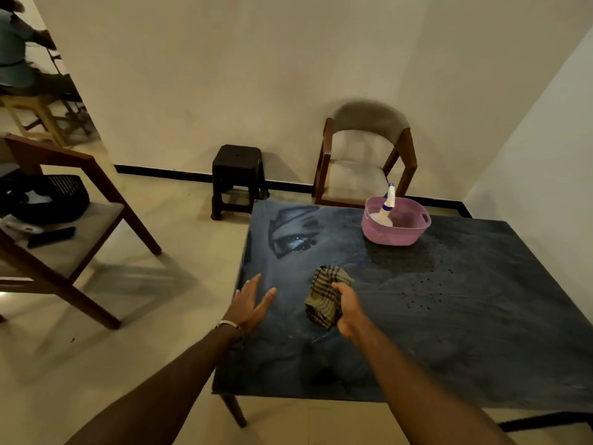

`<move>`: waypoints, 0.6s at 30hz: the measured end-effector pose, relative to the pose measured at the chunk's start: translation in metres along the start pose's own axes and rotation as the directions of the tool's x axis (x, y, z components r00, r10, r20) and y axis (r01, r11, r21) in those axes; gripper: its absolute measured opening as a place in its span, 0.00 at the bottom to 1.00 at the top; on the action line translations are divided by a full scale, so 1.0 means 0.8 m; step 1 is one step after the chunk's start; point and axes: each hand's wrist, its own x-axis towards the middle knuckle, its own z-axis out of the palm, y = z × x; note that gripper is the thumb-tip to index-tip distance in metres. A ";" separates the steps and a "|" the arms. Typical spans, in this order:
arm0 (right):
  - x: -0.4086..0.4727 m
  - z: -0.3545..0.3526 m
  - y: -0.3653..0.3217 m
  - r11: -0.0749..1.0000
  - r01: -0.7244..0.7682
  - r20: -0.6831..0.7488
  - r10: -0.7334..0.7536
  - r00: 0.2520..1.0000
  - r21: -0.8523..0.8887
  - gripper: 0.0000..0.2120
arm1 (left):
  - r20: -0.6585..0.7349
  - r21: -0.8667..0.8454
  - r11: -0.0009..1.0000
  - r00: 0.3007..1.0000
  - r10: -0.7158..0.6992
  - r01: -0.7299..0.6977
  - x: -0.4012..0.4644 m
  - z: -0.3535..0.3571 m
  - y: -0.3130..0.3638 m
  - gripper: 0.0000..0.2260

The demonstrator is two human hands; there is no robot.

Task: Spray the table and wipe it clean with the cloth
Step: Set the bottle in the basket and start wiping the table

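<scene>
The dark table (465,316) fills the lower right of the head view, its top showing wet streaks and a reflection. My right hand (348,311) grips a bunched checked cloth (325,295) just above the table's near-left part. My left hand (252,301) lies flat with fingers spread at the table's left edge. A white spray bottle (385,207) with a blue collar leans inside a pink basket (396,231) at the far side of the table.
A padded wooden chair (365,159) and a black stool (237,178) stand by the far wall. At left another chair (73,239) holds a black bag and a phone. A person sits in the far upper-left corner.
</scene>
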 end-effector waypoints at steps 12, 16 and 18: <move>0.022 0.123 0.006 0.906 0.178 0.133 -0.136 0.982 -0.383 0.09 | 0.007 -0.073 0.996 0.998 -0.055 0.055 0.018 -0.046 -0.056 0.39; 0.045 0.151 -0.015 0.843 0.264 0.165 -0.211 0.964 -0.469 0.08 | -0.008 -0.104 0.992 0.998 -0.067 0.066 0.038 -0.054 -0.050 0.39; 0.058 0.161 -0.016 0.749 0.346 0.204 -0.280 0.938 -0.565 0.06 | -0.033 -0.142 0.987 0.996 -0.085 0.079 0.049 -0.058 -0.047 0.39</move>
